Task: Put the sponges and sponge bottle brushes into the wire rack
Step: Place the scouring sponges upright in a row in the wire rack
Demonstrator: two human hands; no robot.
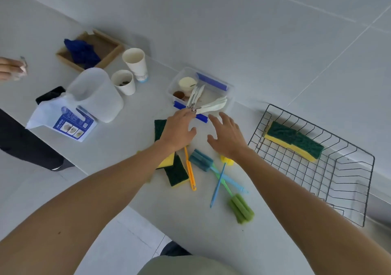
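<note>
Two sponges [294, 140] lie in the rack [347, 190]; three brushes [241, 208] on the counter [190, 222]. Left hand [177, 131] and right hand [227, 136] hover, fingers apart.

Both hands hover open, palms down, over the white counter [211, 232]: left hand [177, 131] above a green-topped sponge [176, 172], right hand [227, 136] beside it, fingers spread. Wire rack [349, 169] at right holds two yellow-green sponges [294, 140]. Blue [201, 160], green [241, 208], yellow [226, 160] and orange-handled [190, 171] bottle brushes lie crossed near the wrists.
</note>
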